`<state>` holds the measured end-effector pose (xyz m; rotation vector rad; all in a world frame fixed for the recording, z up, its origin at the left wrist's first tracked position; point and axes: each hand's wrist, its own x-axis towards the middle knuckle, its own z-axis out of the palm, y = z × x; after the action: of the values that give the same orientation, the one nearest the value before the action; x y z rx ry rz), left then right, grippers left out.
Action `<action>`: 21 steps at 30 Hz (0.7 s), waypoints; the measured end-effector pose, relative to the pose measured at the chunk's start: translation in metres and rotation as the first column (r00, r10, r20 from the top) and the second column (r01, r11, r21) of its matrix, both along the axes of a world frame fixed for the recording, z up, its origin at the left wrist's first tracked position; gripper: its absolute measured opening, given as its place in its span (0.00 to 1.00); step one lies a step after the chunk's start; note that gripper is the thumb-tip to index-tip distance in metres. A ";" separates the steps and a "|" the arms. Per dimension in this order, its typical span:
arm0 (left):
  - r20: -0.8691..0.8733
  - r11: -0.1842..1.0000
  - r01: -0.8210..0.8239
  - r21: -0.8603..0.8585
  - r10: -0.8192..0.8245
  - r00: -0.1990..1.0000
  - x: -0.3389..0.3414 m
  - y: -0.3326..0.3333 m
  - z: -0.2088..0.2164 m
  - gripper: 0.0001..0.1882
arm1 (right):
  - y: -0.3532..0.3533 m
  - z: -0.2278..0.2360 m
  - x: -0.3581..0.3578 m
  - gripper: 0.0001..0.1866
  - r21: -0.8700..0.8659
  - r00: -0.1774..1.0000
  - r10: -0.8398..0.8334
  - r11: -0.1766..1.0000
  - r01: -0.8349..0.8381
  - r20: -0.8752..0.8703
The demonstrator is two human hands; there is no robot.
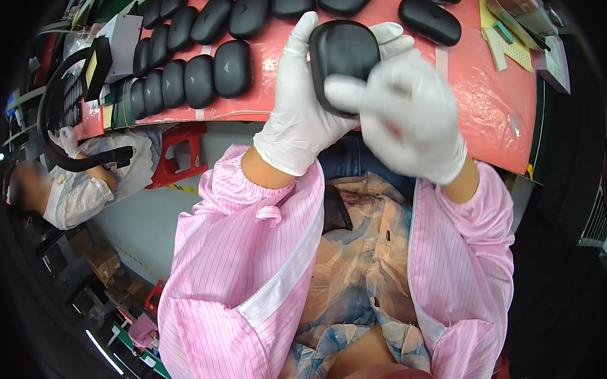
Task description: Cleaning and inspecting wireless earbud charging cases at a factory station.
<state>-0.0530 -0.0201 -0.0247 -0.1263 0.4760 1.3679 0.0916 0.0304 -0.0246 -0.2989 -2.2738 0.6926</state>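
A black, rounded, hard-looking case is held up over the near edge of the table. My left hand, in a white glove, grips it from the left and underneath, with fingertips showing behind its right side. In front of the case's lower right, my right hand, also white-gloved, is smeared by motion. One of its digits reaches across the case's lower face; whether it presses on the surface, I cannot tell. Similar black cases lie in rows beyond my left hand, and another case lies beyond my right.
Red sheeting under clear film covers the table. At the far right are a pale strip and a pinkish container. A black curved hose stands at left, near a seated co-worker and a red stool.
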 end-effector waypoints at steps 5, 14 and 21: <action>0.083 0.992 0.032 0.122 -0.043 0.996 0.000 0.001 0.009 0.44 | 0.013 -0.002 0.022 0.22 -0.019 0.983 -0.055 0.998 0.052 -0.175; -0.008 0.997 0.000 0.075 0.000 1.000 0.004 0.004 -0.001 0.42 | -0.016 -0.027 0.017 0.18 -0.051 0.993 0.054 0.997 -0.060 -0.109; 0.107 0.974 0.026 0.225 -0.051 0.993 -0.002 0.009 -0.003 0.38 | -0.020 -0.045 0.045 0.16 0.040 0.862 -0.473 0.880 0.474 0.182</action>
<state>-0.0553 -0.0114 -0.0276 -0.0086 0.2269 1.3587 0.1369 0.0099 -0.0693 -0.9269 -2.2379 0.4230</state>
